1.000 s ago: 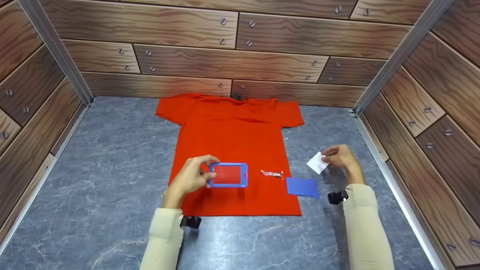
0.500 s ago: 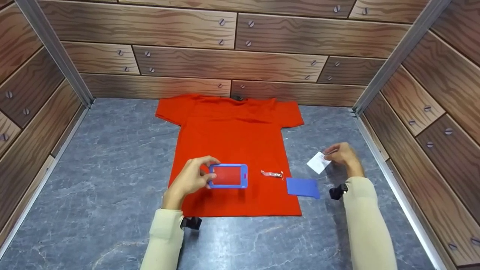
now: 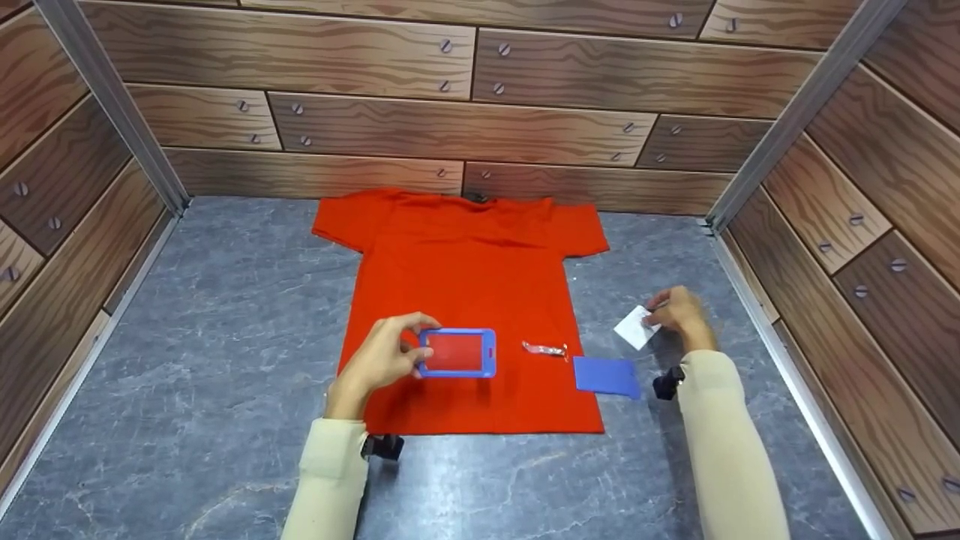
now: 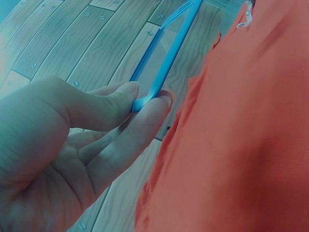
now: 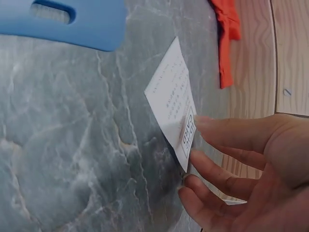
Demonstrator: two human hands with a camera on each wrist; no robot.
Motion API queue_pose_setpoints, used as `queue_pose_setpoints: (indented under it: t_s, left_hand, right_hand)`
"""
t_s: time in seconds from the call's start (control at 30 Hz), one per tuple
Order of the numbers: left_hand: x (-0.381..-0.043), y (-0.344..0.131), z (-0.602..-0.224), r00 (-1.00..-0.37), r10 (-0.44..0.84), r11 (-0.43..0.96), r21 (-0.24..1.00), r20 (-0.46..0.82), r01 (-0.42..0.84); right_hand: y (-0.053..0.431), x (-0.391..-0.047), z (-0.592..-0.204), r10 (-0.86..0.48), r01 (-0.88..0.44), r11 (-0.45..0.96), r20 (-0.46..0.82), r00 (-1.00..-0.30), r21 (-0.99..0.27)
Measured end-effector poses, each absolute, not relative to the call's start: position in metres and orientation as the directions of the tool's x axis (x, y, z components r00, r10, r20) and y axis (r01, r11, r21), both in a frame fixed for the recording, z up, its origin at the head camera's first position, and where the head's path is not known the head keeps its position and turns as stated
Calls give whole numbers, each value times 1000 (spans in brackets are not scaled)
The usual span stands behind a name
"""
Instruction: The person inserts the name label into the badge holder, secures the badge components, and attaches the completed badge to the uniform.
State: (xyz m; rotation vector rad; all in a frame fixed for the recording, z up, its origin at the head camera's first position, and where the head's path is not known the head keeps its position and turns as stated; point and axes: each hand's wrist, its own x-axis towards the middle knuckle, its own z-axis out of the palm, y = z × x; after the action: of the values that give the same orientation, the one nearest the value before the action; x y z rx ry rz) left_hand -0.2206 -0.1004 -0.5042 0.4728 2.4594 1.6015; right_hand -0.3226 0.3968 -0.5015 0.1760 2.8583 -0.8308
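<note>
In the head view my left hand (image 3: pixel 375 360) pinches a blue rectangular badge holder (image 3: pixel 488 366) by its left end, above the red T-shirt (image 3: pixel 465 270). The left wrist view shows thumb and fingers on the end of its thin blue frame (image 4: pixel 169 63). To the right of the shirt, my right hand (image 3: pixel 681 311) holds a small white printed card (image 3: pixel 634 330) by one corner. In the right wrist view that card (image 5: pixel 169 92) is tilted, the thumb on its printed side and fingers behind; the word CARD shows near the thumb.
A flat blue piece (image 3: pixel 606 376) with a slot lies partly over the shirt's right edge. Beside it on the shirt is a small clear strap with a metal clip (image 3: pixel 545 349). Wood-patterned walls (image 3: pixel 360 124) enclose the grey marbled surface (image 3: pixel 247 300).
My right wrist has shifted slightly to the left, while the card stays in nearly the same spot. The left hand and badge holder have hardly moved.
</note>
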Motion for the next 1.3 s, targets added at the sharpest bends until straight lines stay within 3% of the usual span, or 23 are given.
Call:
queue_pose_setpoints:
  t_s: [0.33, 0.87, 1.3]
  left_hand:
    - [-220, -101, -505, -934, 355, 372, 912, 31, 172]
    - [-220, -101, -505, -936, 351, 372, 913, 28, 167]
    - [-220, -100, -504, -935, 352, 384, 906, 36, 179]
  right_hand:
    - [395, -320, -507, 65, 169, 829, -208, -976, -533]
    - [398, -315, -488, 50, 227, 619, -251, -967, -752]
    - [384, -306, -479, 2, 212, 566, -255, -967, -797]
